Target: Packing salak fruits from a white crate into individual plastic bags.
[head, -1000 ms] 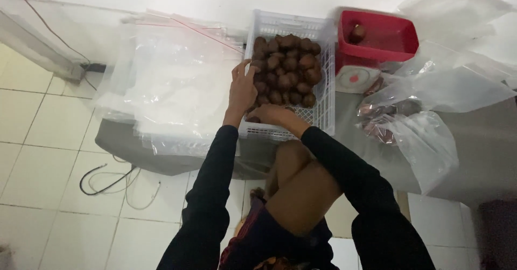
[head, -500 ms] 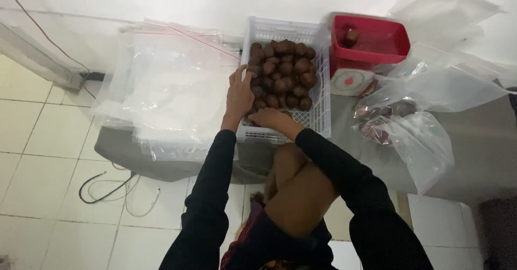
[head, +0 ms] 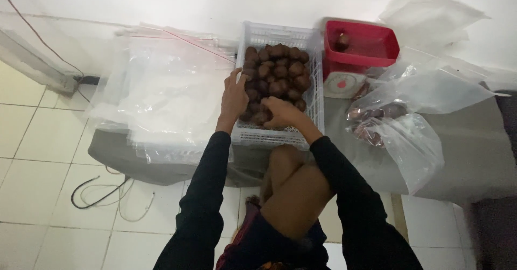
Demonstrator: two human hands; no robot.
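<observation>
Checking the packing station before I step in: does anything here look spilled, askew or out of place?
Nothing spilled. The brown fruits sit heaped inside the white basket, with the left hand and right hand on them. One lone fruit lies in the red scale tray. The clear bags lie in a loose pile.

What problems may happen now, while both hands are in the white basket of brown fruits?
1. The brown fruits are heaped high at the far end of the white basket; as the right hand and the left hand dig in, some may roll down.
2. The basket's near edge seems close to the edge of the grey surface, so a pull might tip it off.
</observation>
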